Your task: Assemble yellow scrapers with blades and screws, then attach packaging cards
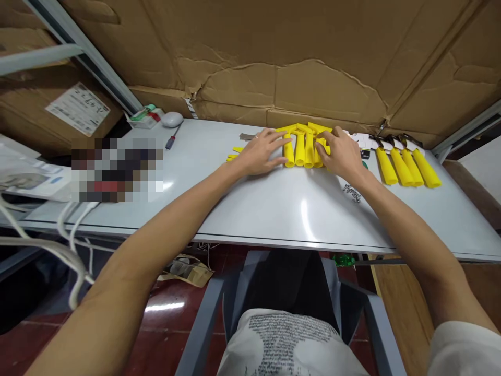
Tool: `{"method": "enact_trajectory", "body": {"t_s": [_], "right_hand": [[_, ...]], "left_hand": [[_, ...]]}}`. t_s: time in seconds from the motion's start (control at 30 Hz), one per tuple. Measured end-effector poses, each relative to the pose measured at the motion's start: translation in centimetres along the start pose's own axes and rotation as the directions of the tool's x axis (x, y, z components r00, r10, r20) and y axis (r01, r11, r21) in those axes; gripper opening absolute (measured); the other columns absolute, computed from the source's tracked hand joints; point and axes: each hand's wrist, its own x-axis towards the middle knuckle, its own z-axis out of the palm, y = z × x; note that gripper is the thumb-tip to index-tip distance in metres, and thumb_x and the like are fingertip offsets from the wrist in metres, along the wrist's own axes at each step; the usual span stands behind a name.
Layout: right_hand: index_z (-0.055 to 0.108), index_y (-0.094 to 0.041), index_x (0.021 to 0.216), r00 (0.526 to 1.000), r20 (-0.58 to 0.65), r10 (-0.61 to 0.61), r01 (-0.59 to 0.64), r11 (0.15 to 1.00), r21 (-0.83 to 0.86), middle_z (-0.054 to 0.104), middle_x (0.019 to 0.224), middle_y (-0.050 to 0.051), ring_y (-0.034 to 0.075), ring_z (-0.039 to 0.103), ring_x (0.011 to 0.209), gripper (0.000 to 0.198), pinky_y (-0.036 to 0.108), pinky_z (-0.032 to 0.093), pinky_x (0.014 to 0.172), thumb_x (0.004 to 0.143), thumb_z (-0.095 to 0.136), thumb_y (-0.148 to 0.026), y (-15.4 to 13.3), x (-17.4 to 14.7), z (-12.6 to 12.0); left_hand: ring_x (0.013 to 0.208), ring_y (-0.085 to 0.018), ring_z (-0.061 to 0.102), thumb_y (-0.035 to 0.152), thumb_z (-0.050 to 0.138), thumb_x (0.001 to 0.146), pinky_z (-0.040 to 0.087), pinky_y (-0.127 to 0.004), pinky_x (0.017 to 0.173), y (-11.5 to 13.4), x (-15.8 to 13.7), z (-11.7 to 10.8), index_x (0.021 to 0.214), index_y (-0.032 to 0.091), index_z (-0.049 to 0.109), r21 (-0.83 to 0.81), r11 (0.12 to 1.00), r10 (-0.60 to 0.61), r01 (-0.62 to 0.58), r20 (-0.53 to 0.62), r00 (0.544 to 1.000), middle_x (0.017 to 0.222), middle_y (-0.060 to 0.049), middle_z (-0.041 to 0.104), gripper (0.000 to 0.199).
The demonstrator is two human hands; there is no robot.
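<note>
Several yellow hollow handles [299, 149] stand or lie side by side near the back of the white table, with more yellow pieces lying across behind them. My left hand [263, 151] is at the left end of this row, fingers stretched out and apart, fingertips touching the leftmost handle. On the right end my right hand [341, 151] has its fingers bent and spread, thumb and fingertips against the yellow pieces. Neither hand is closed round one. Small silver screws [352, 192] lie in a pile below my right wrist. Other yellow pieces [234, 154] show partly behind my left wrist.
Several yellow-handled tools [403, 166] with dark ends lie at the right. A screwdriver [172, 138], a white rounded object [172, 119] and a small box [145, 118] are at the back left. White cables [76, 230] hang over the left front edge. Cardboard [282, 83] stands behind the table.
</note>
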Motion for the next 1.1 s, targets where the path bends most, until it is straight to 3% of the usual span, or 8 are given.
{"method": "enact_trajectory", "body": {"t_s": [0.27, 0.43, 0.6, 0.73, 0.87, 0.93, 1.03, 1.1], "right_hand": [[0.08, -0.019, 0.119, 0.966, -0.224, -0.125, 0.148, 0.985, 0.09, 0.078, 0.115, 0.013, 0.027, 0.07, 0.098, 0.034, 0.038, 0.04, 0.076, 0.106, 0.049, -0.027, 0.3, -2.1, 1.2], [0.081, -0.018, 0.116, 0.964, -0.224, -0.145, 0.173, 0.979, 0.111, 0.08, 0.111, 0.011, 0.025, 0.07, 0.093, 0.033, 0.037, 0.038, 0.075, 0.106, 0.051, -0.025, 1.1, -2.4, 1.6], [0.082, -0.018, 0.116, 0.967, -0.211, -0.143, 0.178, 0.972, 0.154, 0.081, 0.111, 0.011, 0.024, 0.07, 0.089, 0.033, 0.037, 0.038, 0.076, 0.103, 0.052, -0.025, 0.8, -2.4, 1.7], [0.081, -0.018, 0.115, 0.971, -0.207, -0.116, 0.162, 0.962, 0.219, 0.081, 0.111, 0.012, 0.025, 0.071, 0.091, 0.037, 0.038, 0.043, 0.08, 0.105, 0.047, -0.028, 0.6, -2.6, 1.3], [0.078, -0.021, 0.119, 0.974, -0.211, -0.077, 0.144, 0.936, 0.321, 0.081, 0.108, 0.011, 0.024, 0.073, 0.096, 0.038, 0.039, 0.053, 0.09, 0.109, 0.043, -0.034, 0.4, -2.8, 0.7], [0.071, -0.022, 0.13, 0.987, -0.162, -0.017, 0.103, 0.836, 0.539, 0.079, 0.106, 0.009, 0.022, 0.072, 0.091, 0.042, 0.037, 0.057, 0.086, 0.112, 0.042, -0.046, -0.1, -2.9, 0.4], [0.056, -0.027, 0.145, 0.999, 0.039, -0.005, -0.035, 0.347, 0.937, 0.077, 0.118, 0.008, 0.021, 0.074, 0.094, 0.061, 0.035, 0.062, 0.081, 0.102, 0.061, -0.07, -1.3, -3.1, 0.2], [0.051, -0.029, 0.144, 0.994, 0.098, -0.05, -0.092, 0.111, 0.99, 0.076, 0.123, 0.008, 0.021, 0.075, 0.102, 0.071, 0.036, 0.065, 0.087, 0.093, 0.073, -0.073, -2.0, -3.2, 0.2]], "left_hand": [[0.145, -0.043, 0.067, 0.046, 0.058, 0.11, 0.056, -0.067, 0.122, 3.3, 0.5, 0.4, 0.151, 0.024, 0.077, 0.02, 0.999, -0.026, 0.025, 0.059, 0.998, 0.162, -0.009, 0.071, 0.051], [0.144, -0.031, 0.074, 0.044, 0.056, 0.111, 0.057, -0.05, 0.129, 3.6, 0.3, 0.2, 0.137, 0.021, 0.085, -0.224, 0.975, -0.05, 0.016, -0.149, 0.988, 0.152, -0.01, 0.078, 0.046], [0.134, -0.028, 0.08, 0.055, 0.064, 0.108, 0.069, -0.043, 0.111, 3.8, 0.3, -0.3, 0.125, 0.027, 0.089, -0.39, 0.919, -0.198, 0.061, -0.32, 0.926, 0.141, -0.006, 0.083, 0.041], [0.132, -0.027, 0.081, 0.066, 0.065, 0.108, 0.07, -0.04, 0.103, 4.3, 0.1, -1.5, 0.123, 0.029, 0.089, -0.419, 0.905, -0.243, 0.071, -0.373, 0.895, 0.137, -0.007, 0.085, 0.047], [0.141, -0.025, 0.076, 0.058, 0.063, 0.113, 0.062, -0.046, 0.122, 5.7, -0.5, -2.7, 0.13, 0.03, 0.085, -0.308, 0.946, -0.23, 0.097, -0.432, 0.872, 0.147, -0.004, 0.081, 0.04], [0.145, -0.024, 0.073, 0.053, 0.057, 0.116, 0.058, -0.05, 0.128, 6.6, -0.8, -2.8, 0.137, 0.033, 0.082, -0.192, 0.978, -0.157, 0.08, -0.427, 0.89, 0.156, -0.003, 0.076, 0.038], [0.151, -0.024, 0.07, 0.044, 0.052, 0.117, 0.058, -0.053, 0.127, 8.2, -1.4, -2.2, 0.144, 0.039, 0.077, -0.069, 0.996, 0.039, -0.063, -0.31, 0.95, 0.168, -0.002, 0.066, 0.037], [0.158, -0.025, 0.063, 0.033, 0.05, 0.116, 0.057, -0.055, 0.128, 9.1, -1.6, -1.7, 0.145, 0.04, 0.076, -0.037, 0.972, 0.22, -0.231, -0.193, 0.956, 0.168, -0.002, 0.065, 0.04]]}}
